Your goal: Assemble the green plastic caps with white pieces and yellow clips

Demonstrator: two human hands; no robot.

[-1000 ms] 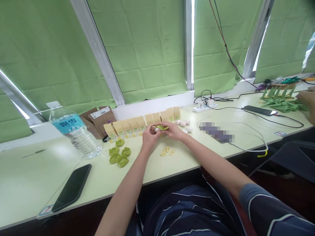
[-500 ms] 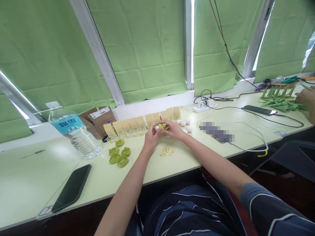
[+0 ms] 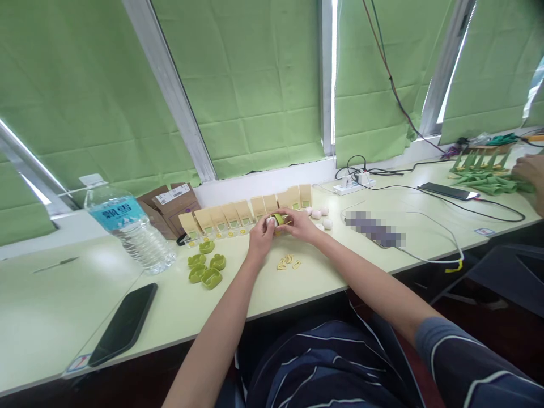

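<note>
Both hands meet above the table, close to the row of small beige-backed clear holders (image 3: 232, 215). With closed fingers my left hand (image 3: 260, 237) holds a small white ball (image 3: 271, 221). My right hand (image 3: 300, 225) pinches a green curved piece (image 3: 278, 217) against that ball; a thin yellowish bit shows by its fingers. How the two pieces join is partly covered by fingers. Several green flower-shaped cups (image 3: 211, 277) lie left of my left hand. Nearer to me are several thin yellow loops (image 3: 289, 261). Several whitish-pink balls (image 3: 317, 214) sit just beyond my right hand.
A water bottle (image 3: 127, 226), a cardboard box (image 3: 165, 207) and a black phone (image 3: 124, 324) stand or lie at left. Right are a blurred-out device (image 3: 374, 228), cables, a power strip (image 3: 352, 184) and another phone (image 3: 446, 191). Another person's hand (image 3: 529, 170) is near green pieces (image 3: 488, 181).
The white ball and green piece have turned slightly in my hands, so more of the ball shows. My arms have barely moved. The other person's hand at far right has shifted slightly.
</note>
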